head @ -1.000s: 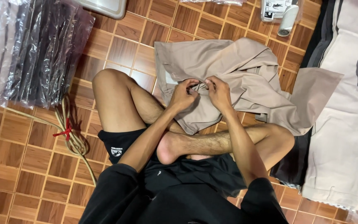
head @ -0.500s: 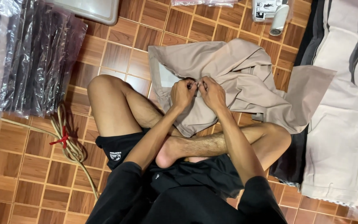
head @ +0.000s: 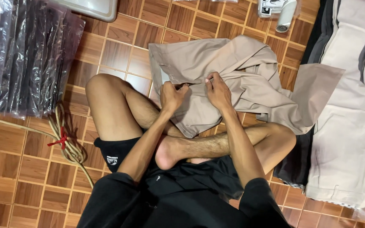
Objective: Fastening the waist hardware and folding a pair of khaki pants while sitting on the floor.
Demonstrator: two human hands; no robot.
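The beige garment [head: 241,80] lies on the floor [head: 22,169] over the crossed legs. Left hand [head: 172,96] and right hand [head: 218,89] both pinch its seam, which runs from 9 to 3 o'clock between them; the cloth spreads toward 2 o'clock.

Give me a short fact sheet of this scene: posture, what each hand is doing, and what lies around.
Posture: person sits cross-legged on a wooden tile floor
Left hand: pinches the edge of a beige garment
Right hand: grips the same edge, close beside
Garment: crumpled, spread over the floor in front of the knees
Left side: dark clothes in clear bags, coiled rope with a red tie
Right side: stacked pale fabric
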